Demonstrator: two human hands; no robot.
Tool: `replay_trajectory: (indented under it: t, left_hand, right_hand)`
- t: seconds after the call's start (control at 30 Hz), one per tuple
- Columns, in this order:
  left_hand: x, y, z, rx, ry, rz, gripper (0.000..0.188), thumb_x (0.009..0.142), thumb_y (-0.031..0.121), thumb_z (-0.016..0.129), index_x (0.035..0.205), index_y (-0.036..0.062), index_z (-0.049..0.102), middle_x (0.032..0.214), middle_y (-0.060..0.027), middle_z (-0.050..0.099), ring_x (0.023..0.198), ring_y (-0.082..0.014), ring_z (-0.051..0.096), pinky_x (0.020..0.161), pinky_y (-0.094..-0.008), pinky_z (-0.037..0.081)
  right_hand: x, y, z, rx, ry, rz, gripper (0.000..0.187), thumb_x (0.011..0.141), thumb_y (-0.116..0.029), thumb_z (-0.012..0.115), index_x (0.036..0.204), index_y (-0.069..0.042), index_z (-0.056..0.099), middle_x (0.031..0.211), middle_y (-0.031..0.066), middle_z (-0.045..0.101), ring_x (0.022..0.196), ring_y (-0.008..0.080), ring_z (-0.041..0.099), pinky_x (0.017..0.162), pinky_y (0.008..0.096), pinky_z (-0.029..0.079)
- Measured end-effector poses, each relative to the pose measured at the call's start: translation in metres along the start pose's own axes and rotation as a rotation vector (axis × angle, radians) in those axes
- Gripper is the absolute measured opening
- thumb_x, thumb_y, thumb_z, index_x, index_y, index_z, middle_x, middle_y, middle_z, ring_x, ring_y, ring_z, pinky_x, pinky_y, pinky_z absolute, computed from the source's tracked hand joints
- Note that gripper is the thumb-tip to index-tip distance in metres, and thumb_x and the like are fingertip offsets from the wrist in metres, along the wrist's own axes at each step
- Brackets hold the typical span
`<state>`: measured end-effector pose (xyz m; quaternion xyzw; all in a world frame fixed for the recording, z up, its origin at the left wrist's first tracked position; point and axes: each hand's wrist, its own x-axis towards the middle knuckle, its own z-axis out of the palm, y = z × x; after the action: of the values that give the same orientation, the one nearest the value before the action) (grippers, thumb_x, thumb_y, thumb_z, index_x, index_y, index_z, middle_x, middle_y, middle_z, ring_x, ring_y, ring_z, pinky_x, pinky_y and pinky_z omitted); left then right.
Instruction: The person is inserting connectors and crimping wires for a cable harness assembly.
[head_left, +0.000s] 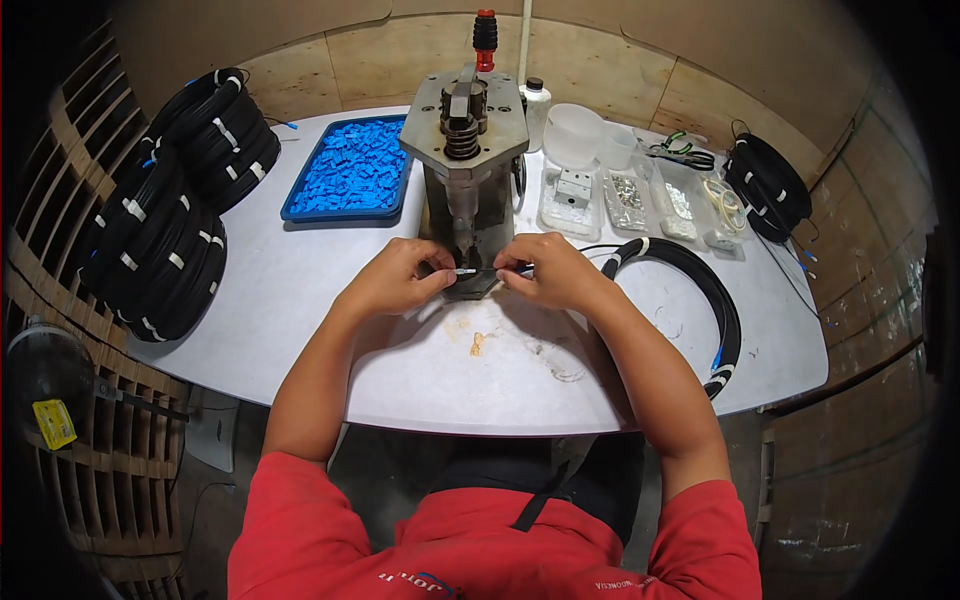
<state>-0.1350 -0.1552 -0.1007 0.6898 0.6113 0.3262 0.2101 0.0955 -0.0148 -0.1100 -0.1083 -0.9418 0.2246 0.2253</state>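
Both my hands meet at the foot of a metal bench press (462,200), which stands upright on the table with a spring and a red-and-black lever at its top. My left hand (405,275) pinches a small silvery connector (464,271) between thumb and fingers. My right hand (548,272) is closed on a thin black cable (602,247), a short way to the right of the connector. This cable runs toward a black cable coil (733,320) bound with white ties beside my right forearm. Whether connector and press touch is too small to tell.
A blue tray (293,208) full of small blue pieces lies left of the press. Stacked black cable coils (165,255) stand at the left edge. Clear plastic boxes (625,203) of small metal parts, white tubs (573,137), scissors (690,157) and another coil (768,190) sit at the right.
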Motion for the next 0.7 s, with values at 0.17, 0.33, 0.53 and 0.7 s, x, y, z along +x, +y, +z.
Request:
replay_trajectory:
  t: [0.17, 0.33, 0.53, 0.7]
  left_hand:
    - [0.0003, -0.0070, 0.0034, 0.013, 0.016, 0.028, 0.023, 0.088, 0.018, 0.071, 0.096, -0.0033, 0.073, 0.086, -0.0172, 0.074, 0.078, -0.0267, 0.072, 0.071, -0.0363, 0.057]
    - [0.0015, -0.0056, 0.0033, 0.044, 0.011, 0.045, 0.023, 0.087, 0.018, 0.071, 0.096, -0.0029, 0.073, 0.086, -0.0179, 0.074, 0.078, -0.0288, 0.072, 0.072, -0.0370, 0.057]
    - [0.0008, -0.0038, 0.0018, 0.048, 0.001, 0.034, 0.024, 0.087, 0.020, 0.070, 0.094, -0.0028, 0.073, 0.086, -0.0181, 0.074, 0.078, -0.0289, 0.072, 0.072, -0.0374, 0.057]
    - [0.0000, -0.0008, 0.0007, 0.009, 0.012, 0.017, 0.025, 0.088, 0.021, 0.070, 0.095, -0.0031, 0.073, 0.086, -0.0181, 0.074, 0.078, -0.0283, 0.072, 0.072, -0.0366, 0.057]
  right_hand:
    - [0.0013, -0.0036, -0.0021, 0.010, -0.021, 0.006, 0.012, 0.083, -0.012, 0.075, 0.092, -0.005, 0.072, 0.085, 0.0113, 0.072, 0.078, 0.0289, 0.070, 0.073, 0.0379, 0.057]
    - [-0.0002, 0.0012, 0.0004, 0.027, 0.005, -0.016, 0.013, 0.082, -0.012, 0.076, 0.091, -0.005, 0.072, 0.085, 0.0110, 0.072, 0.078, 0.0283, 0.071, 0.074, 0.0375, 0.057]
    - [0.0008, 0.0004, 0.0006, 0.012, -0.006, -0.016, 0.013, 0.082, -0.013, 0.076, 0.091, -0.005, 0.071, 0.086, 0.0105, 0.071, 0.080, 0.0282, 0.071, 0.075, 0.0374, 0.057]
    - [0.0005, 0.0007, 0.0016, -0.022, 0.010, -0.036, 0.012, 0.083, -0.013, 0.075, 0.091, -0.005, 0.070, 0.086, 0.0106, 0.070, 0.080, 0.0305, 0.069, 0.074, 0.0389, 0.056]
